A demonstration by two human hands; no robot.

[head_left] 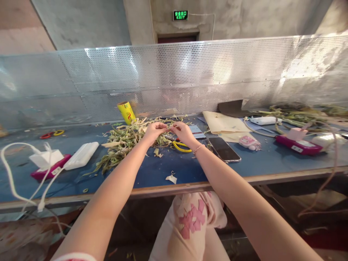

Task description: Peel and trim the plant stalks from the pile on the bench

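My left hand (155, 131) and my right hand (182, 131) meet fingertip to fingertip over the blue table (160, 170). Both are closed in a pinch on something small and pale that I cannot make out. Dried green plant material (122, 143) is heaped beside and behind my left hand. Scissors with yellow handles (181, 146) lie just below my right hand, their blades partly covered. A black phone (224, 149) rests to the right of my right wrist. Scraps of dry leaf (157, 153) lie in front of the hands.
A yellow tube (126, 112) leans near the perforated metal screen (108, 87). White power bank (82, 156) and magenta socket blocks (299, 145) with cables flank the hands. Brown paper (224, 122), a pink case (248, 142) and green stems (296, 117) are at right.
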